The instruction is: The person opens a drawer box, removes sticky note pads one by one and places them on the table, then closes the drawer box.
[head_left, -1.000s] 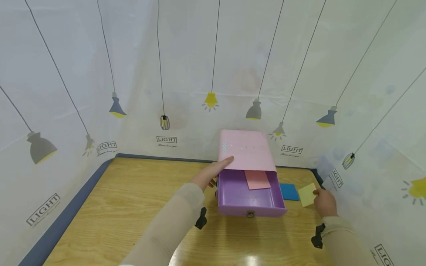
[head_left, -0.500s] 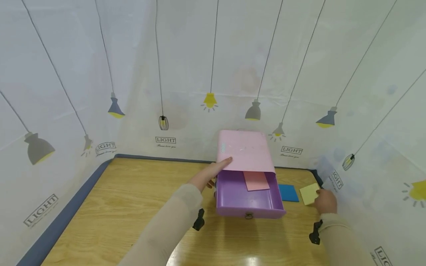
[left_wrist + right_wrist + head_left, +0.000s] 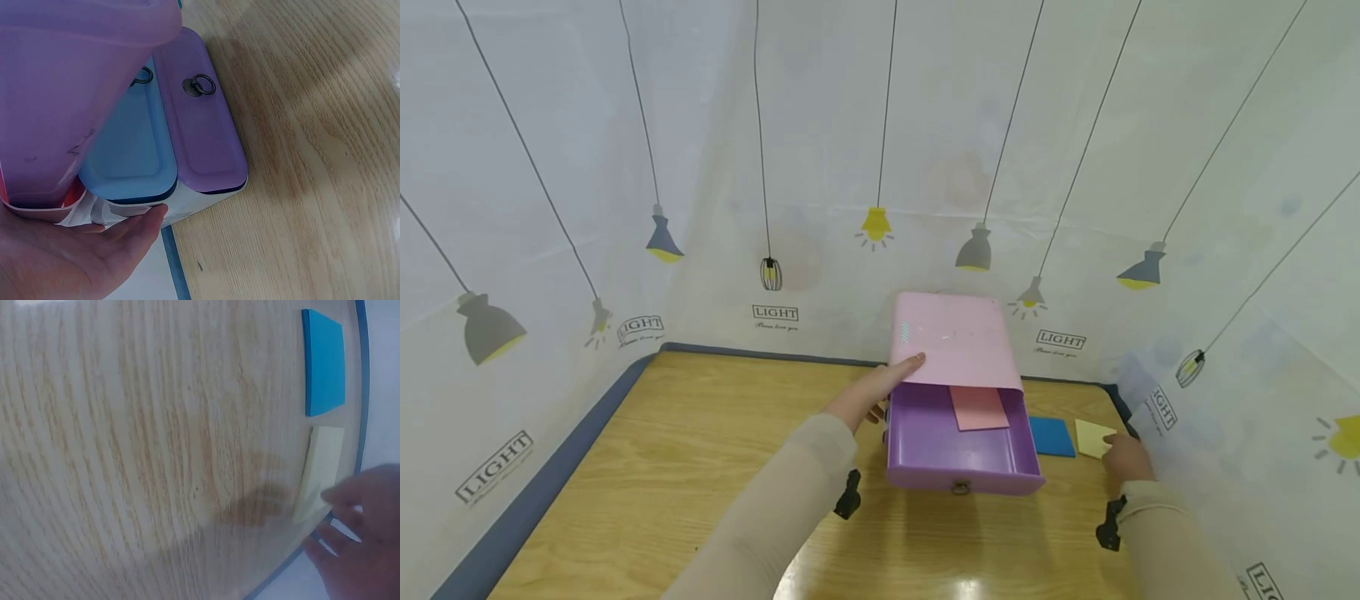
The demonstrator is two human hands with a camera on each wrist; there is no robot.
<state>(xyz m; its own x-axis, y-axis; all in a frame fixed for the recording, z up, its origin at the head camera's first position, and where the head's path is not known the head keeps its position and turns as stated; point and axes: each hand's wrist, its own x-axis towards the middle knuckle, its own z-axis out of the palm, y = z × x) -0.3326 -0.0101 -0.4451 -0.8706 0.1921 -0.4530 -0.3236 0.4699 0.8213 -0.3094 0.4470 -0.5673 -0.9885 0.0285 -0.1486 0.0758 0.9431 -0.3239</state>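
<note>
A small drawer cabinet (image 3: 955,340) with a pale pink top stands at the back of the table, its purple top drawer (image 3: 925,429) pulled out. Inside that drawer lies a pink sticky-note pad (image 3: 979,408). My left hand (image 3: 874,393) rests on the cabinet's left edge, thumb flat on top, fingers extended along the side. To the right, a yellow sticky-note pad (image 3: 1092,437) lies flat on the table beside a blue sticky-note pad (image 3: 1052,437). My right hand (image 3: 1127,458) is at the yellow pad's right end, fingers spread and loose, one fingertip (image 3: 327,496) over its surface.
Below the pulled-out drawer, a blue drawer (image 3: 134,137) and another purple drawer (image 3: 203,119) with ring pulls are closed. A wooden table (image 3: 700,467) stretches left and in front. A printed backdrop (image 3: 820,167) closes off the back and sides.
The yellow pad, earlier pinched at its right edge and tilted, now lies flat beside the blue one. My right hand has loosened from it. The left hand keeps its place on the cabinet.
</note>
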